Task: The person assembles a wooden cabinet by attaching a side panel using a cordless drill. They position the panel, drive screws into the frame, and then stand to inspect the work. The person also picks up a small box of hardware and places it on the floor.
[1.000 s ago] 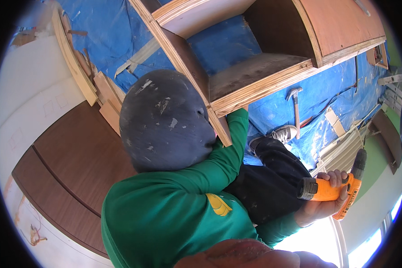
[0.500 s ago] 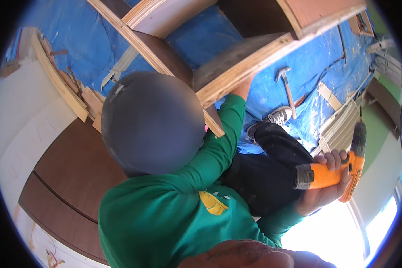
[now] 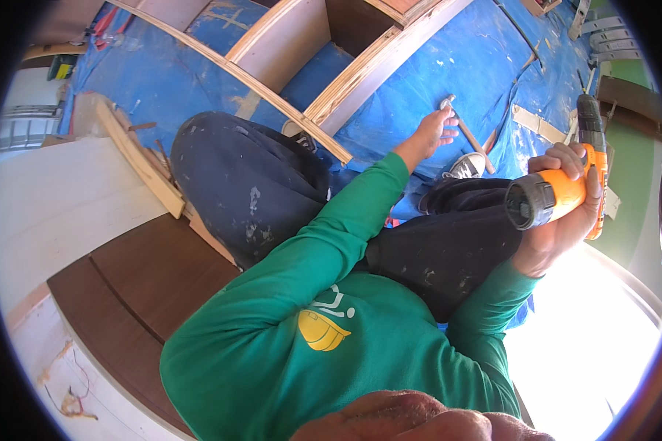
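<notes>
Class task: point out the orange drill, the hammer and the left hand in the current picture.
Orange drill (image 3: 568, 192): head view, on its orange body.
Hammer (image 3: 475, 141): head view, on its handle.
Left hand (image 3: 432, 134): head view, on the middle of the hand.

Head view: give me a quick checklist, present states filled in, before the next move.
1. Right hand secure on the orange drill: ok, fingers wrapped around its handle.
2. Drill's chuck aimed away from the left hand: ok, it points toward the top of the picture, well to the right.
3. Left hand free: ok, it looks open with nothing visibly held.
4. Left hand off the hammer: cannot tell, they overlap in this view.
5. Hammer away from the shoe: not ok, its handle end lies right beside it.
6. Trigger finger position: cannot tell.
</notes>
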A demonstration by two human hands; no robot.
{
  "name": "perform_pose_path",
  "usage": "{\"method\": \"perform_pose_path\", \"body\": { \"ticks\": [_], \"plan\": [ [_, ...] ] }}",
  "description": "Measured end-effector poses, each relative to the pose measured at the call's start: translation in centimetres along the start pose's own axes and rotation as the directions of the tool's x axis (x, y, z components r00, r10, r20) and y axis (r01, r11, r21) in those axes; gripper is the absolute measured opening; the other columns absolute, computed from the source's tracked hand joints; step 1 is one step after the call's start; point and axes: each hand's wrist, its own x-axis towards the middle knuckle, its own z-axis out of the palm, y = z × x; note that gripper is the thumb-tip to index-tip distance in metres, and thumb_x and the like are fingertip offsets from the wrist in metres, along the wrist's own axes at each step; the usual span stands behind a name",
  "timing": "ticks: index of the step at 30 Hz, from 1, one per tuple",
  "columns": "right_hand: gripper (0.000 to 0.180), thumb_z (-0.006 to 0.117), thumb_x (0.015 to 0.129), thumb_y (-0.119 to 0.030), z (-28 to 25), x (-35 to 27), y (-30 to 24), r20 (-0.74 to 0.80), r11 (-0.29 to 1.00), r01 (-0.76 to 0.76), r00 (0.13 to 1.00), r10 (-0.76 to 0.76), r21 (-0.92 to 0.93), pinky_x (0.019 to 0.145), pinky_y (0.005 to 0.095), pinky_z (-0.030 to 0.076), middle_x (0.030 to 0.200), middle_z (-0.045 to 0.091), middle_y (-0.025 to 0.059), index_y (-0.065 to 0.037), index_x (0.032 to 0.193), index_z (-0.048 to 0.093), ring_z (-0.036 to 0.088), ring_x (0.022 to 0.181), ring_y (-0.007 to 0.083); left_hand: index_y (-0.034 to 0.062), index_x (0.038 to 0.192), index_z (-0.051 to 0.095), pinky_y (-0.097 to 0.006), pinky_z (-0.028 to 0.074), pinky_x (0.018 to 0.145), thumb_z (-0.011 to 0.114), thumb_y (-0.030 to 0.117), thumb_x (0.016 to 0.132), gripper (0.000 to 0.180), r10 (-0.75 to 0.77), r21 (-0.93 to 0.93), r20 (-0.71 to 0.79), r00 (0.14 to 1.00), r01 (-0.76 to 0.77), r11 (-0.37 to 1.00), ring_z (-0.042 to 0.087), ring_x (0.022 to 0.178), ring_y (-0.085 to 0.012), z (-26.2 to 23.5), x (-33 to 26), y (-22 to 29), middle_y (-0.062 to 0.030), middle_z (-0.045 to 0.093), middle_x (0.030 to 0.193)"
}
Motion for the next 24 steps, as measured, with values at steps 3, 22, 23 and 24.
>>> {"method": "perform_pose_path", "body": {
  "ticks": [3,22,23,24],
  "plan": [
    [0.028,0.064,0.093,-0.007,-0.4,-0.9,-2.4,0.030,0.999,0.035,0.999,-0.036,0.037,0.097,0.0416,0.046,0.089,0.049,0.0026,-0.005,0.116,0.048,0.056,0.086,0.0149,0.0068,0.125,0.061,-0.039,0.053,0.080,0.057,0.047,0.103,0.046,0.007,0.265,-0.073,0.997,0.012,0.964,0.065,0.095,-0.0227,-1.5,-0.5,-3.0,-0.0069,0.065,0.114],
    [0.020,0.060,0.098,-0.004,-2.0,-4.0,-5.7,0.042,0.968,0.175,0.982,-0.185,0.178,0.093,0.0406,0.047,0.095,0.050,0.0068,-0.003,0.115,0.051,0.055,0.088,0.0164,0.0010,0.072,0.063,-0.043,0.041,0.055,0.067,0.036,0.096,0.042,0.080,0.724,-0.036,0.996,-0.029,0.689,0.049,0.056,-0.0201,-7.6,-0.5,-10.1,-0.0068,0.058,0.063],
    [0.020,0.060,0.098,-0.004,-1.9,-3.8,-5.4,0.050,0.972,0.161,0.984,-0.172,0.173,0.093,0.0405,0.047,0.095,0.050,0.0066,-0.004,0.115,0.051,0.054,0.088,0.0161,0.0011,0.072,0.062,-0.043,0.040,0.054,0.067,0.036,0.096,0.043,0.080,0.722,-0.048,0.996,-0.021,0.692,0.049,0.055,-0.0201,-8.3,-0.5,-10.1,-0.0068,0.058,0.063],
    [0.020,0.059,0.098,-0.004,-1.8,-3.8,-5.1,0.051,0.975,0.166,0.983,-0.175,0.145,0.093,0.0403,0.047,0.095,0.049,0.0062,-0.004,0.115,0.050,0.054,0.088,0.0158,0.0014,0.071,0.061,-0.043,0.040,0.052,0.066,0.036,0.096,0.043,0.034,0.697,-0.058,0.998,0.016,0.717,0.049,0.054,-0.0200,-8.8,-0.7,-10.4,-0.0067,0.057,0.063]
  ]
}}
